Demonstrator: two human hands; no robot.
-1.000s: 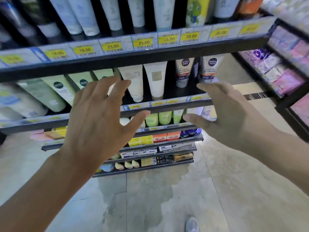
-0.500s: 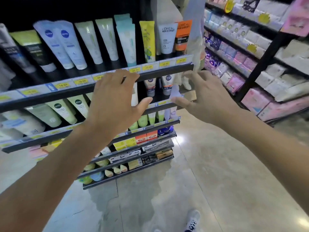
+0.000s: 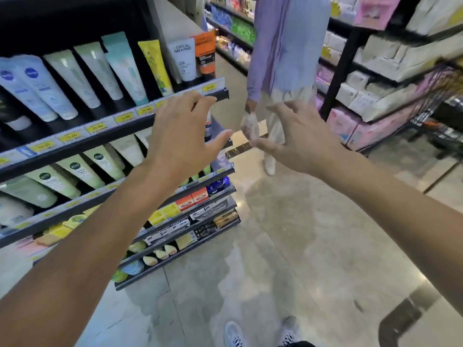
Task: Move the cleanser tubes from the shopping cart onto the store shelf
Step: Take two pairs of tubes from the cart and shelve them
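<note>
Head view, near to far. Two patterned shoes (image 3: 235, 334) are seen at the bottom edge on a pale polished floor (image 3: 288, 246). Both bare forearms are stretched forward and up. The left hand (image 3: 180, 136) is held in front of the store shelf (image 3: 100, 140); its grip is spread, fingers loosely bent, thumb out to the right, nothing held. The right hand (image 3: 300, 141) is raised beside it, just apart from the left thumb; its grip is likewise spread and loosely bent, with nothing held.

Cleanser tubes (image 3: 117, 68) are stood cap-down in a row on the upper tier of the store shelf, behind yellow price tags (image 3: 96, 127); more green and white tubes are ranged on the tier below. Boxed goods are stocked on the lower tiers.

A wire shopping cart (image 3: 443, 101) is partly seen at the right edge, well apart from both hands; its contents cannot be made out. Beyond the hands, a second person in a lilac sleeve (image 3: 265, 46) is standing in the aisle. Pink and white packs (image 3: 350, 121) are stacked on the far shelving.
</note>
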